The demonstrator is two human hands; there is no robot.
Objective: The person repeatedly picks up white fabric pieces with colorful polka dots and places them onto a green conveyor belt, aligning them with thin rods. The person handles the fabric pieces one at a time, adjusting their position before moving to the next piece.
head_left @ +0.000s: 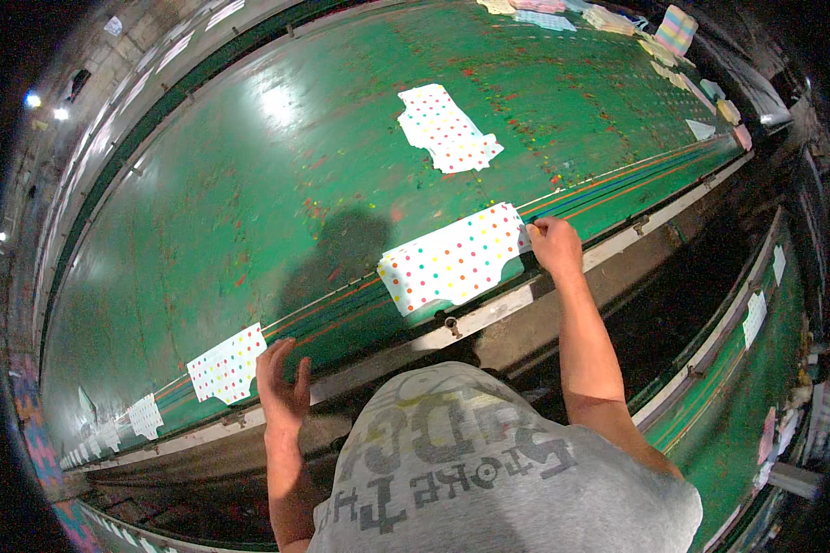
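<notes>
In front of me, a white cloth piece with coloured dots [456, 258] lies along the near edge of the long green table [212, 194]. Its right end meets my right hand [556, 247], whose thumb and fingers are closed in a pinch at the corner. My left hand [284, 376] is held over the table edge with thumb and fingers apart and nothing in it. Just left of those fingers is a second dotted cloth piece [226, 366]. Farther in on the green surface lies a loose, unevenly spread dotted cloth piece [447, 129].
Coloured strings [636, 178] run along the near side of the table, above a pale edge rail [493, 311]. More white pieces [145, 417] line the edge at far left. Folded coloured cloths [676, 30] sit at the far right end. Behind me stands another green table [719, 405].
</notes>
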